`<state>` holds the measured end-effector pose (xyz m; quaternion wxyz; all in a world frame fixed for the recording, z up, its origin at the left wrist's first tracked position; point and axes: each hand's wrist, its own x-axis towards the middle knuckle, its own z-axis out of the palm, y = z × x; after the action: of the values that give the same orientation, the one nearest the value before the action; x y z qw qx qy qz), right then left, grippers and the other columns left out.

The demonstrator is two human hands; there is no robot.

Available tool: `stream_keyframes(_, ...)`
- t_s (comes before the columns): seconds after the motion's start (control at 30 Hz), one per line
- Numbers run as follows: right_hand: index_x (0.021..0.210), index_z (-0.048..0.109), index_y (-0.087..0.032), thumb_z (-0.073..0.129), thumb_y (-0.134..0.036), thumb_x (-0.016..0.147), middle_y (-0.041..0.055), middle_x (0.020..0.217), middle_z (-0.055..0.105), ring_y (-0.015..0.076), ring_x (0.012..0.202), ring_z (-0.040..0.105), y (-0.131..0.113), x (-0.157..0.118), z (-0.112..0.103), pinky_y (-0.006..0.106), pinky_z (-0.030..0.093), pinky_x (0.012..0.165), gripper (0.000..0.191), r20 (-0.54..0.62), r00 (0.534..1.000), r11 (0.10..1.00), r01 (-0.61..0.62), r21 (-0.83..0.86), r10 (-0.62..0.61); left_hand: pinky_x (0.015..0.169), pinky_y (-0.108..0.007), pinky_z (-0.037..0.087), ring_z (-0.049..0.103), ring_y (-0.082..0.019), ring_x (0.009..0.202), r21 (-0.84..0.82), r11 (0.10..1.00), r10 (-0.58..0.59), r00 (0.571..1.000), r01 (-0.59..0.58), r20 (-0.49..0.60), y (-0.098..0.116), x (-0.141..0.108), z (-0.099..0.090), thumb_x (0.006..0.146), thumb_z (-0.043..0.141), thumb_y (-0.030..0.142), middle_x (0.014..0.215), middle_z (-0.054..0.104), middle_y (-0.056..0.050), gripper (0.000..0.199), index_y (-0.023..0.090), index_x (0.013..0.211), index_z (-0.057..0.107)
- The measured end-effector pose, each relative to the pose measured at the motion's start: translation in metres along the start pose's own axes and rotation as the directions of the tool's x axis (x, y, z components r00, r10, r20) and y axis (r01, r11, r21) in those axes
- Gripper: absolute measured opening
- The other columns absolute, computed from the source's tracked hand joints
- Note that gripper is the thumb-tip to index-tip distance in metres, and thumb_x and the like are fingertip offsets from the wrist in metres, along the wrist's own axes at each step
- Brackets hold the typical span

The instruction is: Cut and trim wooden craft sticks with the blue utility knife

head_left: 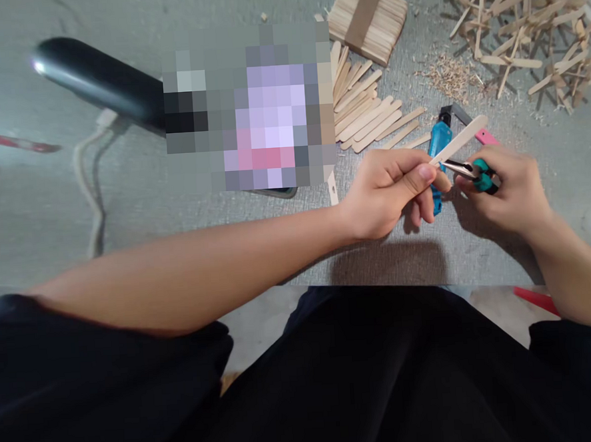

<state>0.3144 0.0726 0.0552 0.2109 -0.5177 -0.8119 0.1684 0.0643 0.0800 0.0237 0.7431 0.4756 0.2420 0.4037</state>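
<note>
Between thumb and fingers, my left hand (386, 192) pinches a flat wooden craft stick (463, 139), which points up to the right. My right hand (516, 181) is closed around a pair of pliers with green and black handles (481, 175). The jaws reach to the stick's edge close to my left fingertips; whether they bite into it I cannot tell. Under the stick and partly hidden by my left fingers lies a blue-handled tool (439, 139). A pink and grey piece (483, 135) lies just behind the stick.
Loose craft sticks (369, 116) lie beyond my left hand, with a banded bundle of sticks (368, 20) behind them. Wood chips (451, 78) and a pile of joined sticks (524, 27) are at the far right. A black cylindrical device (101, 79) with a cable sits left, beside a blurred-out area.
</note>
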Motion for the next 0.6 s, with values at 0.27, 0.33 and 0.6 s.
stream_keyframes(0.27,0.084,0.059,-0.028,0.071,-0.027,0.09,0.0016,0.075,0.066,0.0212,0.068,0.056,0.0015,0.0005,0.0015,0.039,0.042,0.067,0.014,-0.013,1.0,1.0,0.021,0.001,-0.021,0.039,-0.021,0.052,0.066,-0.013,0.042,0.001,1.0,-0.006,1.0,0.006,0.019,0.0013,0.0006,-0.0002,0.098,0.081,0.076,0.061,0.074,-0.001,0.062,0.015,0.094,0.075)
stream_keyframes(0.33,0.083,0.058,-0.028,0.071,-0.028,0.09,0.0017,0.075,0.065,0.0214,0.068,0.056,0.0011,0.0007,0.0008,0.039,0.042,0.067,0.015,-0.001,1.0,1.0,0.016,-0.001,-0.016,0.039,-0.021,0.053,0.067,-0.013,0.043,-0.004,1.0,-0.014,1.0,0.015,0.025,0.0015,0.0008,-0.0001,0.098,0.081,0.077,0.062,0.074,-0.001,0.062,0.015,0.094,0.075)
stream_keyframes(0.6,0.079,0.053,-0.029,0.07,-0.034,0.089,0.0049,0.075,0.063,0.0256,0.072,0.057,-0.0061,0.0032,-0.0038,0.043,0.044,0.072,0.019,0.045,0.996,0.996,-0.074,-0.051,0.076,0.037,-0.022,0.051,0.064,-0.013,0.04,0.022,0.997,-0.069,0.997,0.069,0.016,0.0026,0.002,0.0018,0.097,0.079,0.079,0.059,0.073,-0.002,0.061,0.018,0.09,0.073)
